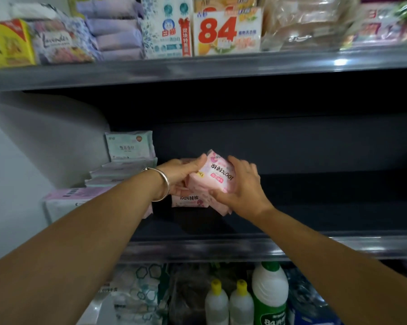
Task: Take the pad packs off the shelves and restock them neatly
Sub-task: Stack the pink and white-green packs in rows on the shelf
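Observation:
A pink pad pack (215, 175) with upside-down print is held over the dark middle shelf (315, 245). My left hand (182, 174), a silver bangle on its wrist, grips the pack's left side. My right hand (242, 186) grips its right side and lower edge. Beneath it lie more pink packs (189, 200) on the shelf. At the shelf's left end a pale green pack (129, 145) stands behind a stack of flat white and pink packs (85, 195).
The upper shelf (197, 69) carries lavender packs (115, 29), a yellow box (7, 43), a box marked 84 (226, 31) and bagged goods. Below the middle shelf stand white bottles with yellow caps (229, 303) and a green-labelled bottle (271, 296). A white wall bounds the left.

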